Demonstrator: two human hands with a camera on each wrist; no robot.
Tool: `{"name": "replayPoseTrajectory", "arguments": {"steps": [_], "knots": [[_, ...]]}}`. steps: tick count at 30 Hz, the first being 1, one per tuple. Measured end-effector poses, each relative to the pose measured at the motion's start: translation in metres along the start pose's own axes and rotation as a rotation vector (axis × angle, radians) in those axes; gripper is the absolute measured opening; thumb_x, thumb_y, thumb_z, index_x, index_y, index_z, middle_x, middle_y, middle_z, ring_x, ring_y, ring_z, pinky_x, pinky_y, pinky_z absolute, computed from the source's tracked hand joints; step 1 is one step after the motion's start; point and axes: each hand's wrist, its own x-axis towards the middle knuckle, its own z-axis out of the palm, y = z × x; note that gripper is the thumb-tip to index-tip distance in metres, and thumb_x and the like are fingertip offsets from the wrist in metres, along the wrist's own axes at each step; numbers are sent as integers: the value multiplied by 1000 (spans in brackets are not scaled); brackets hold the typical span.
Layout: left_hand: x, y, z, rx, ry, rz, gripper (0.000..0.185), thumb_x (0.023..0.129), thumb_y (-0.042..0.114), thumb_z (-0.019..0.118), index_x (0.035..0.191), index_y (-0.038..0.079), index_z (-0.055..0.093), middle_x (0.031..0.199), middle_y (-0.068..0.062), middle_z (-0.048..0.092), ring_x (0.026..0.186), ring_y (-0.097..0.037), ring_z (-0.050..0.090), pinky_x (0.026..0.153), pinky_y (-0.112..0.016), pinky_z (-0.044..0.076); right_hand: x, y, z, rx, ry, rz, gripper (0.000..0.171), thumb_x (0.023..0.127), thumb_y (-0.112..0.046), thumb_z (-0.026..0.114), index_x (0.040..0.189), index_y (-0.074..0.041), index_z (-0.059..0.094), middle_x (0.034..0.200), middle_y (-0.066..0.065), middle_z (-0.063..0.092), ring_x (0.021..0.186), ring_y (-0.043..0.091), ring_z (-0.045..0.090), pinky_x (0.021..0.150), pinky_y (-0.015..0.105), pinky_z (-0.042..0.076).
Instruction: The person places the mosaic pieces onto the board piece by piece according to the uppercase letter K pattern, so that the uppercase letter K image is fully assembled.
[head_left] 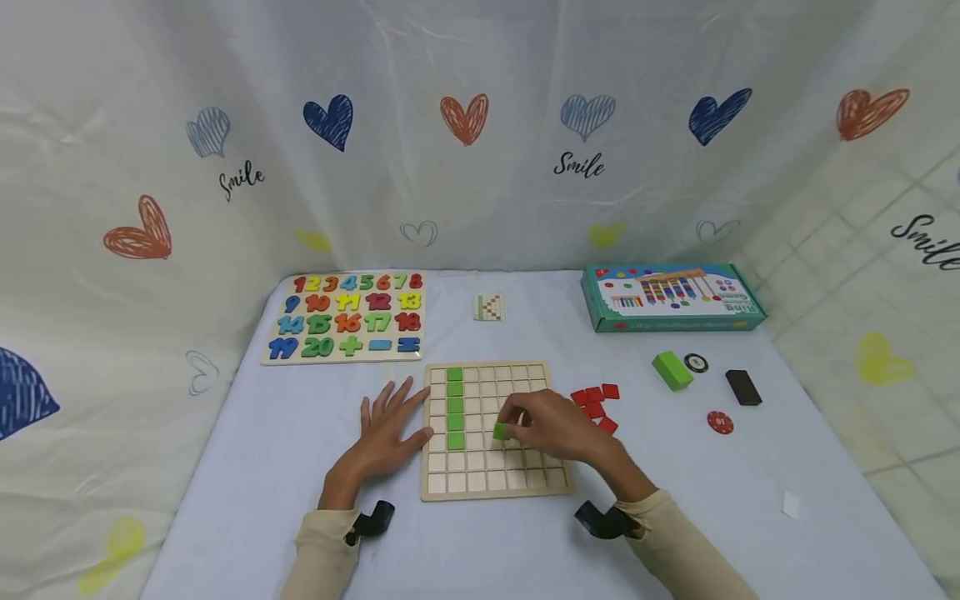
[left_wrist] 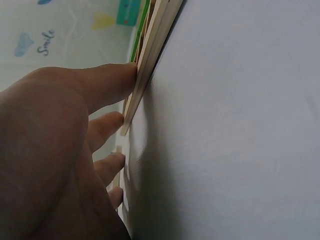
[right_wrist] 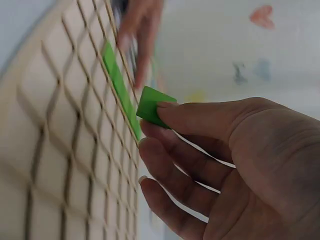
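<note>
A wooden grid board (head_left: pixel 495 493) lies on the white table with a column of several green square tiles (head_left: pixel 455 405) set in its second column from the left. My right hand (head_left: pixel 551 423) is over the board's middle and pinches one green tile (right_wrist: pixel 152 106) between thumb and fingers. In the right wrist view this tile is held tilted, apart from the grid. My left hand (head_left: pixel 384 437) lies at the board's left edge with fingers spread, and its thumb (left_wrist: pixel 112 82) touches the wooden side.
Loose red tiles (head_left: pixel 594 409) lie right of the board. Farther right are a green block (head_left: pixel 672 370), a black block (head_left: pixel 743 387) and two round chips. A number puzzle (head_left: pixel 341 360), a small patterned card (head_left: pixel 489 307) and a teal box (head_left: pixel 675 323) stand at the back.
</note>
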Motion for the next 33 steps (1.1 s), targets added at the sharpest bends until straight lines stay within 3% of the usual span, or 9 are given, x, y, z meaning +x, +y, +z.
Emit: {"name": "replayPoseTrajectory", "arguments": {"steps": [5,10,20,33], "knots": [[1,1,-2,14,-15,-5,73,104,38,67,168,24,35,179,-10,13,164,-39,-4,123,-70,-14,24,-23,40,-38,-72,-109,7,95,-16,81,100,-17,77,87,-12,72,78,3,62,69,24,53],[1,2,-3,18,5,12,72,103,37,68,167,23,37,178,-13,16,164,-41,-1,122,-72,-12,29,-29,59,-103,-69,-124,7,93,-14,81,96,-18,75,82,-13,69,73,1,58,64,23,48],[4,0,-3,34,-39,-12,74,104,40,66,169,27,32,180,-8,10,165,-38,-6,123,-70,-16,25,-24,71,-32,-10,-102,5,94,-17,82,97,-18,78,80,-16,67,72,0,56,63,23,48],[3,0,-1,29,-28,-19,73,104,40,66,168,27,34,179,-7,12,165,-37,-6,123,-69,-15,25,-24,76,-127,54,-115,9,94,-13,80,88,-20,78,81,-14,64,76,2,54,62,22,46]]}}
